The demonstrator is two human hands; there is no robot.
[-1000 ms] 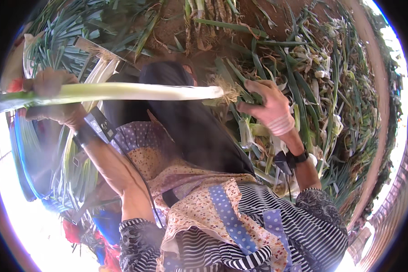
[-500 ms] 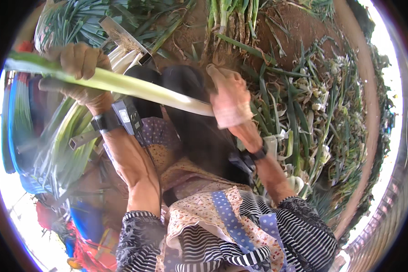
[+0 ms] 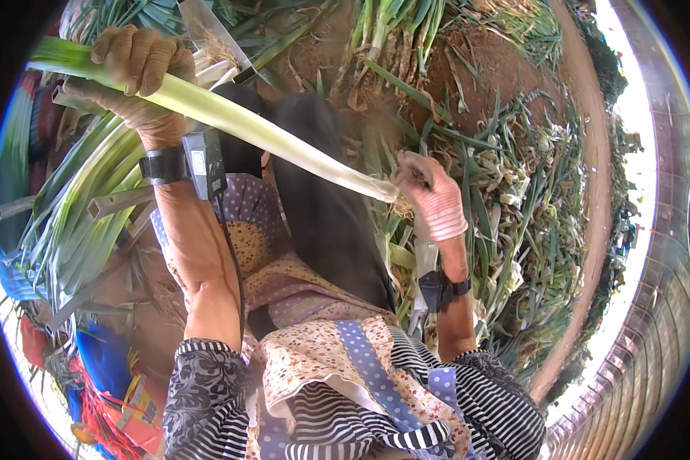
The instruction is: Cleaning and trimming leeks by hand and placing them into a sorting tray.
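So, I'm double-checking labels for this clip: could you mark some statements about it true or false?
1. The left hand grips a green-and-white stalk. True.
2. The right hand is nearest the stalk's green end. False: the right hand is nearest the root end.
3. A metal blade shows to the right of the left hand. True.
4. The stalk lies on the ground. False: it is held up over the legs.
5. Dark bands circle both wrists. True.

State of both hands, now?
Left hand: closed, holding the leek.
Right hand: partly curled at the leek's root end; grip can't be told.
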